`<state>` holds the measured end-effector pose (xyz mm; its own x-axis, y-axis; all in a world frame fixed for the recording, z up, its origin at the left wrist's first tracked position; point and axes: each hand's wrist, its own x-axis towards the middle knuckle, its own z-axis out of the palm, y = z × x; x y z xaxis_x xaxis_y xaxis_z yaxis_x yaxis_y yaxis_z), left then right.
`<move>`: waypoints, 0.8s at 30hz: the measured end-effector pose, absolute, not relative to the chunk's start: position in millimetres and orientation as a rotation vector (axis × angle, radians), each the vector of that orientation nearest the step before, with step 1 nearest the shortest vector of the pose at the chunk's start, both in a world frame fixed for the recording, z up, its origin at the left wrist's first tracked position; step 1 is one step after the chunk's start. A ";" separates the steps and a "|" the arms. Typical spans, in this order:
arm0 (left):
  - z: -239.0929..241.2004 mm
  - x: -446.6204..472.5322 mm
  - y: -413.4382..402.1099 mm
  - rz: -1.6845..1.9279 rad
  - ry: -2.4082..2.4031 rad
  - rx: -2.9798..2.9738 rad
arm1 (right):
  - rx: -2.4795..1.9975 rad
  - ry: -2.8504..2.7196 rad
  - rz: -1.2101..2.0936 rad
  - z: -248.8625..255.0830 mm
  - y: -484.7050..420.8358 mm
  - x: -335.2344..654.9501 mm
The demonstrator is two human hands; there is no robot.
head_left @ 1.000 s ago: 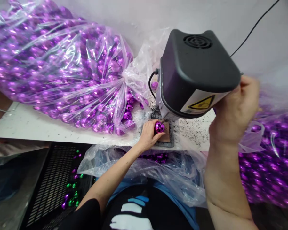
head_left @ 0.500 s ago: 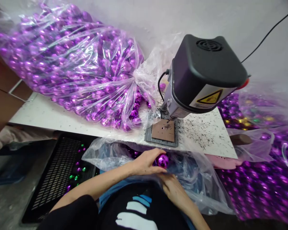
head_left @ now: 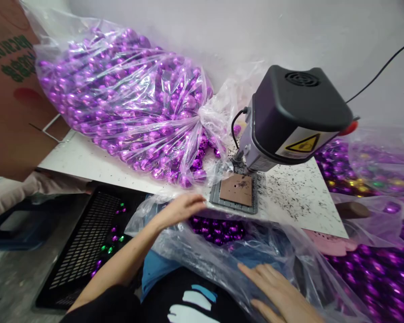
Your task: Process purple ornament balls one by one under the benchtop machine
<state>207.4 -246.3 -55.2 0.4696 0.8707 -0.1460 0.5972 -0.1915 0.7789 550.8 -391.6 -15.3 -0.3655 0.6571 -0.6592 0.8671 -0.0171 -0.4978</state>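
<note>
My left hand (head_left: pixel 180 210) is at the front edge of the white table, left of the drill press base, its fingers stretched out and no ball visible in it. Spread fingers show on my right hand (head_left: pixel 276 287), which lies over the clear plastic bag (head_left: pixel 202 255) across my lap. Between the hands, shiny purple balls (head_left: pixel 218 229) show in the mouth of this bag. A brown square board (head_left: pixel 236 189) with a small hole lies on the base of the black-topped drill press (head_left: pixel 299 116).
A large tied bag of purple balls (head_left: pixel 128 103) lies on the left of the table (head_left: pixel 97 159). Dark shavings cover the tabletop right of the machine. A black crate (head_left: pixel 79 242) stands below left, a cardboard box (head_left: pixel 10 112) above it. More purple balls (head_left: pixel 373 278) are at right.
The purple ball that my left hand held is out of sight. My hands have parted: the left moved up and left, the right down and right. The camera view has shifted left.
</note>
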 end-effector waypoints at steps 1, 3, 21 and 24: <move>-44.4 193.5 -234.0 0.725 1.414 1.865 | 1.603 2.160 -1.280 -7.2 -381.4 538.8; -36.5 166.4 -208.8 1.312 1.935 1.713 | 1.533 2.505 -1.203 7.3 -357.5 508.2; -89.4 158.6 -127.6 0.748 2.454 1.890 | 1.657 3.101 -0.725 -54.6 -223.1 338.7; -85.4 152.4 -121.9 0.622 2.416 2.014 | 1.599 3.146 -0.707 -60.3 -224.5 326.1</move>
<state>152.4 -121.9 -85.4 -0.2097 0.9332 0.2919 0.9581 0.1366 0.2516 326.1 -224.5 -60.3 -0.5228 0.8235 0.2203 0.6500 0.5523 -0.5220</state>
